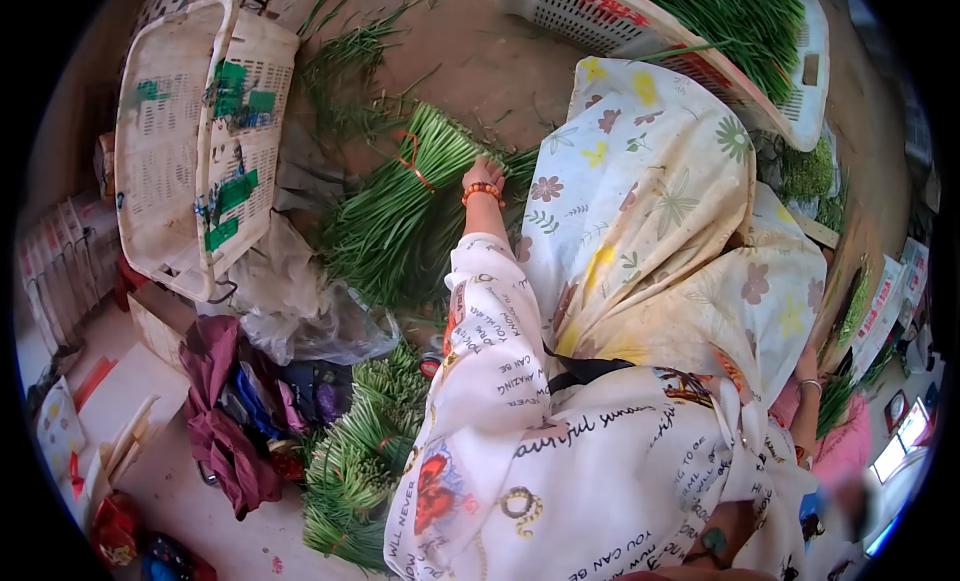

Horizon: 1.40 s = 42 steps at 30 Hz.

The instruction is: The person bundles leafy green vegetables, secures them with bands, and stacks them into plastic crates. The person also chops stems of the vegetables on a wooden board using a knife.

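Observation:
My left hand (484,171), with an orange bead bracelet at its wrist, reaches down to the floor. Its fingers are bent against the budded end of a bundle of long green stalks (400,196), which look like garlic chive stems. A red band (415,161) ties that bundle. Far to the right, beside the flowered apron (660,181) over my lap, part of my right hand (806,365) shows. A thin bracelet circles that wrist; its fingers are mostly hidden, so what it holds cannot be seen.
White plastic crates (258,131) stand at the left. Another crate (590,21) at the top right holds green stalks (745,31). More tied bundles (350,481) lie at the lower left, near maroon cloth (225,411) and clear plastic bags (310,326). Loose stalks (345,71) litter the floor.

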Each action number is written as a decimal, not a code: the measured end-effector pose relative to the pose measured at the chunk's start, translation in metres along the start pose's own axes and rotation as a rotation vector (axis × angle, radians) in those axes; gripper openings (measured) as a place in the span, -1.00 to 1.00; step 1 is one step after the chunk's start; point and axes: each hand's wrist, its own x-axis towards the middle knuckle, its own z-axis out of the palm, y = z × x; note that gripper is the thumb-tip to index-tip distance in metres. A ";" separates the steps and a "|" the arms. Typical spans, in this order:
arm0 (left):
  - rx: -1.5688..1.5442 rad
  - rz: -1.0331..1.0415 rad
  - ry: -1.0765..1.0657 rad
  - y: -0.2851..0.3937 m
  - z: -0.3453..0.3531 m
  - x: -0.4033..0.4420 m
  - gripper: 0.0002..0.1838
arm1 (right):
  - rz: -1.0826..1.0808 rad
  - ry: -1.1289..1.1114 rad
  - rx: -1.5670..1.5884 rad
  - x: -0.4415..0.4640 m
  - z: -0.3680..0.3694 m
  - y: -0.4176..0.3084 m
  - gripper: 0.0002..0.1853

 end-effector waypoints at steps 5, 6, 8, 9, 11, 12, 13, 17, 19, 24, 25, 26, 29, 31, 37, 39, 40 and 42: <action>-0.065 0.007 0.049 0.001 0.006 0.013 -0.59 | 0.025 0.002 -0.034 -0.003 -0.013 -0.029 -0.72; -0.047 -0.042 0.072 -0.002 0.009 0.014 -0.64 | 0.041 -0.006 0.011 -0.004 -0.016 -0.028 -0.73; -0.010 -0.102 0.085 -0.003 0.011 0.021 -0.75 | 0.046 -0.022 0.047 -0.002 -0.018 -0.032 -0.73; -0.023 -0.104 0.091 -0.002 0.015 0.019 -0.75 | 0.064 -0.009 -0.038 -0.001 -0.019 -0.036 -0.74; 0.096 0.163 -0.056 -0.004 0.030 0.009 -0.74 | 0.075 -0.005 -0.133 0.000 -0.019 -0.030 -0.74; 0.088 0.198 -0.144 -0.007 0.045 0.013 -0.74 | 0.080 -0.016 -0.040 0.003 -0.020 -0.018 -0.74; 0.081 0.236 -0.232 -0.019 0.063 0.012 -0.75 | 0.085 -0.027 0.052 0.006 -0.020 -0.006 -0.74; 0.129 0.463 -0.662 -0.037 0.175 -0.111 -0.65 | 0.146 -0.079 0.118 0.019 -0.017 0.011 -0.73; 0.393 0.864 -0.644 -0.030 0.201 -0.198 -0.69 | 0.172 -0.108 0.126 0.020 -0.014 0.016 -0.73; 0.789 1.650 -0.917 -0.057 0.247 -0.287 -0.77 | 0.280 -0.165 0.258 0.017 -0.004 0.044 -0.71; 1.070 1.697 -0.892 -0.061 0.257 -0.292 -0.82 | 0.320 -0.154 0.332 0.007 -0.001 0.051 -0.71; 1.277 1.672 -0.886 -0.062 0.264 -0.294 -0.84 | 0.354 -0.062 0.466 -0.015 0.006 0.064 -0.70; 1.803 1.542 -1.021 -0.065 0.288 -0.285 -0.65 | 0.445 0.174 0.884 -0.076 0.045 0.133 -0.69; 2.101 1.323 -1.171 -0.072 0.314 -0.283 -0.59 | 0.338 0.244 0.978 -0.154 0.043 0.094 -0.90; 3.062 1.118 -1.408 -0.143 0.337 -0.274 -0.34 | 1.080 0.970 1.136 -0.444 0.162 0.057 -0.81; 3.207 1.025 -1.341 -0.170 0.332 -0.279 -0.28 | 1.327 1.135 1.068 -0.540 0.219 -0.012 -0.75; 3.231 1.027 -1.224 -0.168 0.336 -0.265 -0.36 | 1.334 1.197 1.063 -0.562 0.223 -0.013 -0.72; 3.266 1.139 -1.113 -0.196 0.339 -0.257 -0.44 | 1.525 1.259 0.968 -0.637 0.263 -0.086 -0.70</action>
